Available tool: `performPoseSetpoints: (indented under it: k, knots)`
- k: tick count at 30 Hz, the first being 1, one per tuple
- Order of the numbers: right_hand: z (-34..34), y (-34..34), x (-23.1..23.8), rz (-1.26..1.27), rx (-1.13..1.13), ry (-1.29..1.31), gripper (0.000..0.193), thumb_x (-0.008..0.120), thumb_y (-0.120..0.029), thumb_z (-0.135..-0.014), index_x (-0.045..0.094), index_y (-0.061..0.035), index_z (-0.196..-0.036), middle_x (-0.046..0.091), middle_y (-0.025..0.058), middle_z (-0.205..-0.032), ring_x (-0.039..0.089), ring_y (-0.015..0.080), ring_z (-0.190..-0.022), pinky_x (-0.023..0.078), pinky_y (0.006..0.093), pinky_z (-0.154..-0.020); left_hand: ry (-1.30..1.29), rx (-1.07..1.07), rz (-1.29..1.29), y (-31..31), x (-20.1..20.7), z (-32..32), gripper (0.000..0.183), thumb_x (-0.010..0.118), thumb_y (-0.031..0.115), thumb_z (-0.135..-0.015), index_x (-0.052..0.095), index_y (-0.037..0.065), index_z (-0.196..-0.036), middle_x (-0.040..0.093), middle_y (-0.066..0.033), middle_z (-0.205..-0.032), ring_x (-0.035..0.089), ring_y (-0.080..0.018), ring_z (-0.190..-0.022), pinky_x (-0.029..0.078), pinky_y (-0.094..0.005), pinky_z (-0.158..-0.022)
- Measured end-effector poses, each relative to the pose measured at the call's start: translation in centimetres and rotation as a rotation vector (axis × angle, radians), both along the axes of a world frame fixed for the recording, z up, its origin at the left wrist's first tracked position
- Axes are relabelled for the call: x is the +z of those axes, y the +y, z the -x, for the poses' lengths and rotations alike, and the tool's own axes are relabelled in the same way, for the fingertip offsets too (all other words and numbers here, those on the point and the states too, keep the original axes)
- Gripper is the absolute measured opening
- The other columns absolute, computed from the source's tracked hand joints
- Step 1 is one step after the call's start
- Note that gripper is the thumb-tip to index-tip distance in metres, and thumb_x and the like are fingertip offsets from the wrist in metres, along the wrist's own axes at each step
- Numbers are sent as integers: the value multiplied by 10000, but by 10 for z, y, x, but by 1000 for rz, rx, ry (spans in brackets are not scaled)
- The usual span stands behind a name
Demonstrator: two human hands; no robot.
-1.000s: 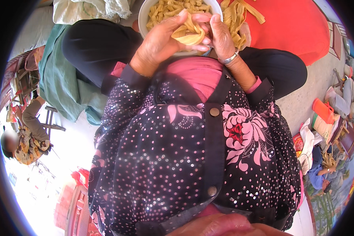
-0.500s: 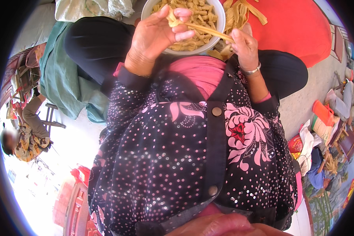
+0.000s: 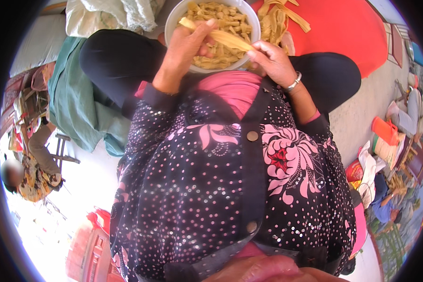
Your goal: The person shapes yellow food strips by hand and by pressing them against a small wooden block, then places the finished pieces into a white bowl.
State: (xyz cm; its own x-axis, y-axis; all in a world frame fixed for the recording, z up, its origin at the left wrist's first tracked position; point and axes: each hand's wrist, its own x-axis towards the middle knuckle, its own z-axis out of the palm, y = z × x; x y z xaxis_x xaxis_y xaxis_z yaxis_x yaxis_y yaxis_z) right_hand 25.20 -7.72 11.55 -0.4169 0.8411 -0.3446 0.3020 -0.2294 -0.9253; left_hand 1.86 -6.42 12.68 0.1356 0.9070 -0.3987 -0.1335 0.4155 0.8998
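Observation:
A flat, pale-yellow strip, like dried tofu skin (image 3: pixel 230 40), is stretched between my two hands. My left hand (image 3: pixel 185 50) is closed on it, thumb on top, and a short end sticks out beyond the fingers. The other end is pinched between thumb and fingers of my right hand (image 3: pixel 273 62), which has a silver bracelet at the wrist. Beneath the strip stands a white bowl (image 3: pixel 169 29), filled with many short, knotted-looking yellow pieces (image 3: pixel 221 13). My left hand covers part of the bowl's near left side.
More long yellow strips (image 3: pixel 273 22) lie right of the bowl, beside a red cloth-like surface (image 3: pixel 348 37). A whitish woven sack (image 3: pixel 113 18) stands at the far left, with green cloth (image 3: pixel 77 98) nearer. Other people sit at both sides, away from my hands.
The narrow strip with a bunched loop at my left fingers now appears as a wider, flat strip. My left hand has turned and closed over it; my right hand has come slightly nearer to me.

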Motion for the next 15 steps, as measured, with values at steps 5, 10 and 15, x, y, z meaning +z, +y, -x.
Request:
performPoseSetpoints:
  k: [5, 10, 15]
  knots:
    - [10, -10, -15, -111, 22, 88, 253, 566, -248, -911, 546, -22, -1025, 571, 19, -808, 536, 66, -666, 442, 215, -588, -90, -51, -7, -2, 2, -7, 259, 602, 249, -889, 618, -6, -927, 482, 20, -589, 353, -18, -416, 390, -175, -426]
    - [16, -6, 3, -358, 136, -114, 378, 517, -372, -901, 557, 3, -896, 559, 125, -718, 553, 212, -647, 439, 334, -640, -105, -54, -37, -4, 14, -25, 192, 600, 208, -888, 607, 17, -882, 421, 45, -552, 306, -21, -403, 327, -182, -409]
    - [17, -8, 34, -401, 191, 42, 407, 445, -348, -919, 539, -14, -706, 525, 117, -638, 526, 230, -615, 413, 326, -602, -238, 74, -52, -13, 30, -10, 141, 586, 173, -892, 575, 51, -822, 302, 79, -518, 244, -21, -412, 254, -200, -406]
